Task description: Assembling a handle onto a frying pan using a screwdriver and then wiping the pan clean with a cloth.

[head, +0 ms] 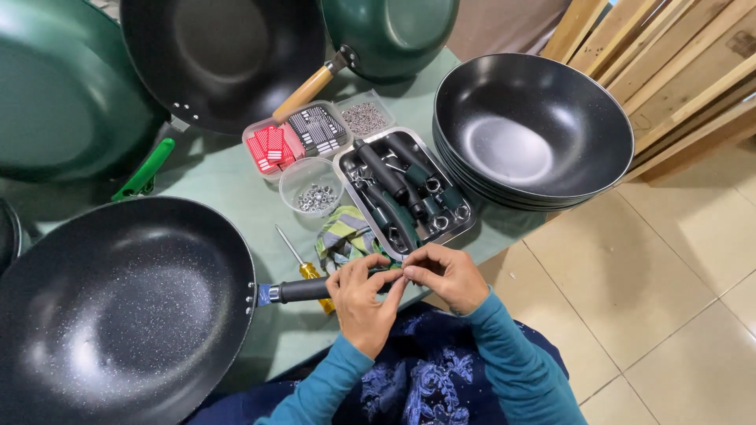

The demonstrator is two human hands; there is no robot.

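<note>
At the bench's near edge, we pinch a small part, too tiny to identify, between left hand [361,299] and right hand [445,275], fingers closed over the black pan handle [303,291], the metal tray [343,167] of spare handles close for reach.

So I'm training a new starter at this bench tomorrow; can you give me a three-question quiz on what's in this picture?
1. True or false: both hands meet at the end of the pan handle.
2. Which lies nearest that handle? A the screwdriver, B the stacked pans, C the red clips
3. What does the metal tray hold?

Key: 1 true. 2 A. 3 Dark handles with metal rings.
</note>
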